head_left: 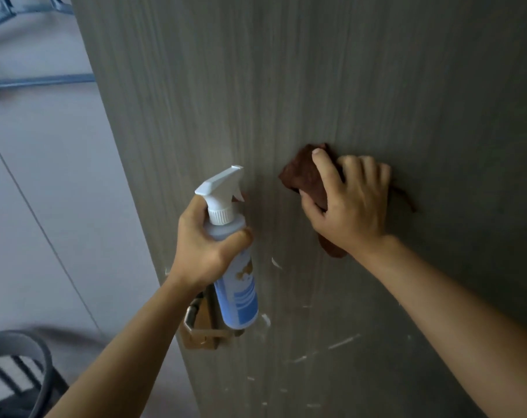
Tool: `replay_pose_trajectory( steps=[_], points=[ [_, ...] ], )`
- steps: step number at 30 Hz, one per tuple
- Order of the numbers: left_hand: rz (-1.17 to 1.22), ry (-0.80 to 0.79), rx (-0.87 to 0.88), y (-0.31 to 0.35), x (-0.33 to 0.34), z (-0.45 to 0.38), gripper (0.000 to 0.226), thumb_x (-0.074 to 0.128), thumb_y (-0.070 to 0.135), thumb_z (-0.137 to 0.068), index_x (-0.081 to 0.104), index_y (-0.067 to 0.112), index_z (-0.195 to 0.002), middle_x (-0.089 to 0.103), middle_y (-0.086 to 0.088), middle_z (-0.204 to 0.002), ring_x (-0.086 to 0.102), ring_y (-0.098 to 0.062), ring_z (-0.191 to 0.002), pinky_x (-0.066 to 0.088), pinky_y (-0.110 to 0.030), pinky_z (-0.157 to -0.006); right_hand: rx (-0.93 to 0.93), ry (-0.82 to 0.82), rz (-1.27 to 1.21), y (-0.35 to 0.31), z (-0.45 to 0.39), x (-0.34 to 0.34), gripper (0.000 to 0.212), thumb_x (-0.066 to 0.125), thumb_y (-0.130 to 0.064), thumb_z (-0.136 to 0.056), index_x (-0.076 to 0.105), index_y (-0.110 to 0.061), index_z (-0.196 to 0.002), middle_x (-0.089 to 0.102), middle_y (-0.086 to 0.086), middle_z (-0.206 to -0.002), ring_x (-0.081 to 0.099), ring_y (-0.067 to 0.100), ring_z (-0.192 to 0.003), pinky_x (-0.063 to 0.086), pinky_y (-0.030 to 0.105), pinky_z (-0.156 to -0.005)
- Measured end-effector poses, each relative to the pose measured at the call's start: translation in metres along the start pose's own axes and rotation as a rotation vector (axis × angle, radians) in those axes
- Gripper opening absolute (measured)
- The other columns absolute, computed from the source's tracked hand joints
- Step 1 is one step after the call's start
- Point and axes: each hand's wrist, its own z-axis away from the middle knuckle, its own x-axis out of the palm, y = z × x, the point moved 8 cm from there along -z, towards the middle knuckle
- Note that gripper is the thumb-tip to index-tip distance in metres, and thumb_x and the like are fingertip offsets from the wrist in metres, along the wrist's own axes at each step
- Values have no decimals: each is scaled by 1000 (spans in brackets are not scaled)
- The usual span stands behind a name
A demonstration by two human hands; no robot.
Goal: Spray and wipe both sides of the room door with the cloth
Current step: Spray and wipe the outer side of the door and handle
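The right hand (351, 203) lies flat against the grey wood-grain door (316, 70), fingers curled over a brown cloth (306, 176) and pressing it to the panel at about mid-height. The cloth bunches out past the thumb on the left and trails from under the wrist at the bottom, with a thin tail showing on the right of the hand.

The left hand (204, 245) is wrapped tight around the neck of a spray bottle (236, 285), held upright just beside the door's left edge. Its white trigger head (218, 188) points toward the panel, and one fingertip shows near the trigger. The bottle's body is pale blue with a label of white stripes.

Below the bottle, partly hidden by it, a brass-coloured door handle (200, 327) sits near the door's left edge. Pale scuffs and flecks dot the lower part of the door. To the left a light floor (45, 176) shows, with a dark chair (17, 366) at the bottom left corner.
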Motion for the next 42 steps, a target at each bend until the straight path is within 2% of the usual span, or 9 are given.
replay_pose_trajectory(
  steps=[4,8,13,15,21,26,31,35,42],
  points=[
    [54,-50,93,-13,8,18,47,78,1,-72,65,8,-117,74,-9,-108,74,-32,-87,63,-56,-72,-16,22,-5,-9,24,7,54,62,-47,-94,62,-11,-134,57,13,-93,52,35,-84,35,46,-75],
    [75,-53,149,-25,13,27,42,78,4,-71,66,11,-111,74,-13,-102,74,-35,-83,62,-60,-71,8,70,15,-13,42,9,55,60,-49,-93,61,-13,-134,57,13,-95,52,34,-86,34,45,-74],
    [173,-2,194,-32,15,33,40,77,8,-69,68,2,-108,74,-19,-95,73,-44,-85,60,-67,-75,14,109,-17,-19,58,9,52,58,-53,-92,62,-15,-128,57,10,-94,55,34,-88,37,44,-76],
    [232,2,185,-32,16,35,42,75,7,-65,67,-4,-105,71,-18,-90,71,-41,-81,59,-69,-76,17,136,-83,-18,66,9,49,61,-52,-91,63,-16,-125,58,8,-94,57,32,-90,39,42,-78],
    [283,-47,155,-30,22,55,42,75,2,-71,61,-19,-105,66,-18,-80,66,-34,-72,60,-50,-68,-15,86,-146,-11,67,11,48,61,-56,-88,61,-24,-124,59,5,-98,58,32,-97,48,51,-87],
    [194,-17,155,-49,18,100,54,77,14,-60,65,-14,-105,66,-19,-78,68,-35,-73,62,-61,-74,-69,49,-72,-17,68,10,47,69,-52,-87,61,-29,-127,59,5,-102,57,34,-104,44,47,-92],
    [105,-49,170,-81,29,147,38,80,10,-65,72,0,-101,73,-23,-88,73,-31,-74,62,-39,-64,-55,37,-51,-19,74,12,50,67,-54,-89,59,-31,-132,60,5,-108,56,34,-109,44,49,-95],
    [36,-24,190,-103,39,168,37,78,17,-58,74,9,-94,73,-17,-85,72,-28,-70,61,-35,-63,-32,56,-38,-19,77,13,49,66,-55,-90,58,-32,-133,60,7,-110,56,36,-110,44,47,-95],
    [-4,5,205,-112,47,172,32,76,16,-59,69,4,-88,68,-18,-78,65,-16,-60,58,-31,-58,-23,32,-64,-15,82,16,51,63,-57,-92,55,-36,-138,57,5,-109,55,34,-110,45,46,-95]
  ],
)
